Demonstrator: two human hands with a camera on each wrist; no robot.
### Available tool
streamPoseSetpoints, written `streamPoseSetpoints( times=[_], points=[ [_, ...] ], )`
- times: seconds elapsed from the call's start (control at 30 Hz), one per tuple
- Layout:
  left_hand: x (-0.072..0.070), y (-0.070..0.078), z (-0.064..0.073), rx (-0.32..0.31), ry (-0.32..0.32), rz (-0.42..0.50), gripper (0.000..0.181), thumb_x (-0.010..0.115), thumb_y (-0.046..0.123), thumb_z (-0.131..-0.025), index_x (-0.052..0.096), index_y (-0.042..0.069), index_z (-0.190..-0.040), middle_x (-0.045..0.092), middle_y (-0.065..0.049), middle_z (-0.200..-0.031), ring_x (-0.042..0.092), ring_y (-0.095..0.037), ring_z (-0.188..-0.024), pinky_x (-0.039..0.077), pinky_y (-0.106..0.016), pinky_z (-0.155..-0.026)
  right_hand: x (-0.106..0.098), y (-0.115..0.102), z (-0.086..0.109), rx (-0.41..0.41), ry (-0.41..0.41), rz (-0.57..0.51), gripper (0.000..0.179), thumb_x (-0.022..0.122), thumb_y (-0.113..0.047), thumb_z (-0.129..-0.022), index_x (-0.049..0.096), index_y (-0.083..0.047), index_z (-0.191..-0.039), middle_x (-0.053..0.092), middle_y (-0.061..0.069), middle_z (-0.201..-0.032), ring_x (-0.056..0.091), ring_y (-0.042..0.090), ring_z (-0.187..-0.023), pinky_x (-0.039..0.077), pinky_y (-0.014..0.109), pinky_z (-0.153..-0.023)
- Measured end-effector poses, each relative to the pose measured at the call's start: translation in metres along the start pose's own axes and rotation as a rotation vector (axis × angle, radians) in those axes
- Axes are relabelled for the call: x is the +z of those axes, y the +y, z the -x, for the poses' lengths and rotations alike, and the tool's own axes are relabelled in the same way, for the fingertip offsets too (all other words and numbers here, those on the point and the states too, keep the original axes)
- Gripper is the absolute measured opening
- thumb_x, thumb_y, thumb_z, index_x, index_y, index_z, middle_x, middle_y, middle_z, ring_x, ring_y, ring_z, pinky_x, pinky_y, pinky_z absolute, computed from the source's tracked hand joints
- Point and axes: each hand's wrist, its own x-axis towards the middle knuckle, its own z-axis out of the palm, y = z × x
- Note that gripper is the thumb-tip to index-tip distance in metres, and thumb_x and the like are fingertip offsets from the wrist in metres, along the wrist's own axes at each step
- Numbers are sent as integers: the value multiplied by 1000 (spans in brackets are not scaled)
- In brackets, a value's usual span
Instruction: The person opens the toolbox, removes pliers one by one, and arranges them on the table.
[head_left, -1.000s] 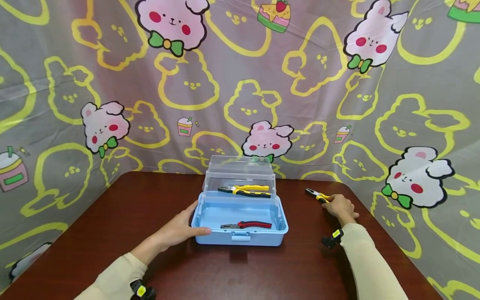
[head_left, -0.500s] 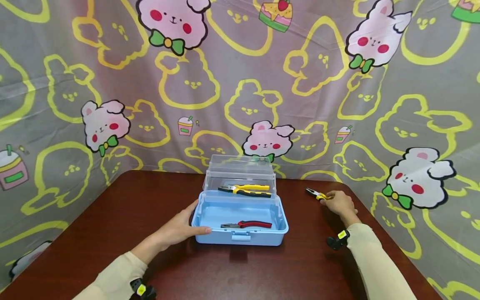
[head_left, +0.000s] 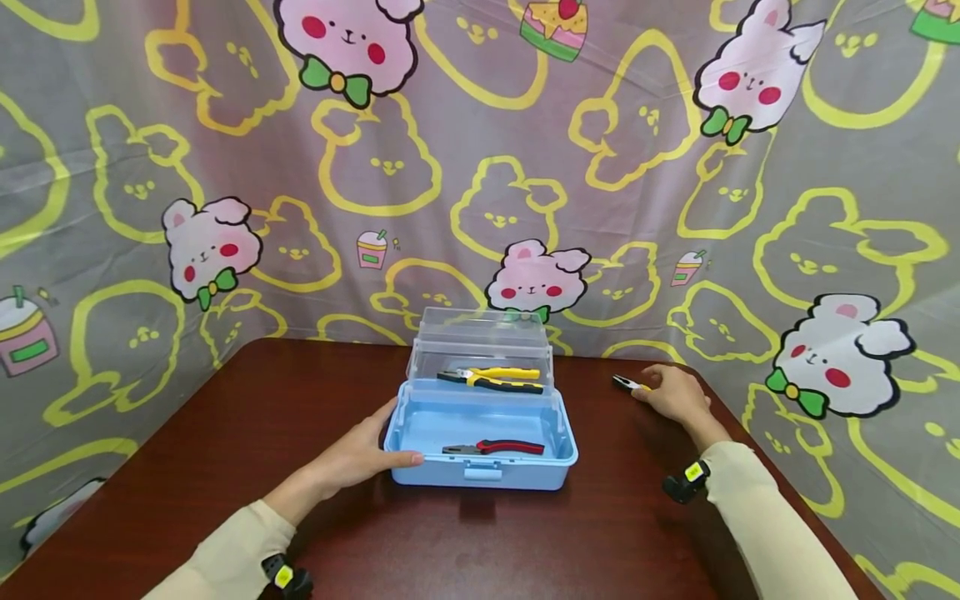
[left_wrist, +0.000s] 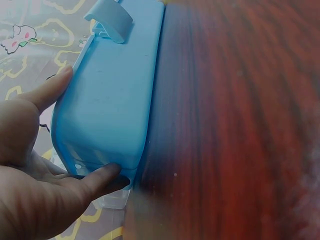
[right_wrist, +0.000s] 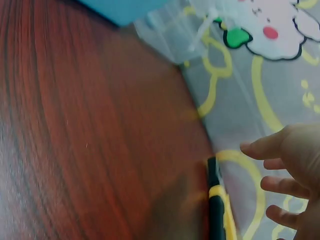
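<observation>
A light blue toolbox [head_left: 480, 477] stands with its clear lid [head_left: 483, 329] raised. My left hand [head_left: 352, 454] holds its left front corner, thumb on the front rim and fingers against the end wall [left_wrist: 102, 145]. Red-and-black pliers [head_left: 498, 448] lie inside at the front; yellow-and-black pliers [head_left: 491, 381] rest on the clear tray behind. My right hand [head_left: 675, 396] is over a second pair of yellow-and-black pliers [head_left: 626, 382] on the table, hiding their handles in the head view. In the right wrist view its spread fingers [right_wrist: 285, 186] are apart from those pliers [right_wrist: 216, 205].
The dark red-brown table [head_left: 262, 417] carries the toolbox near its middle. Behind and on both sides hangs a grey curtain [head_left: 420, 150] with cartoon rabbits. The toolbox latch [head_left: 482, 474] faces me.
My right hand has moved forward and a little left along the pliers, covering more of their handles. The pliers stay about where they were. My left hand keeps its hold on the toolbox.
</observation>
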Motion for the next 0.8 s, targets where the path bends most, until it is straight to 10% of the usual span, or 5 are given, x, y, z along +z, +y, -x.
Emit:
streamPoseSetpoints(
  times=[0.8],
  points=[
    [0, -1, 0, 11, -12, -7, 114, 85, 40, -87, 10, 7, -166, 30, -22, -164, 40, -40, -141, 29, -62, -113, -11, -79, -2, -376, -75, -7, 64, 85, -30, -87, 61, -1, -140, 64, 25, -130, 55, 45, -123, 43, 60, -101]
  ],
)
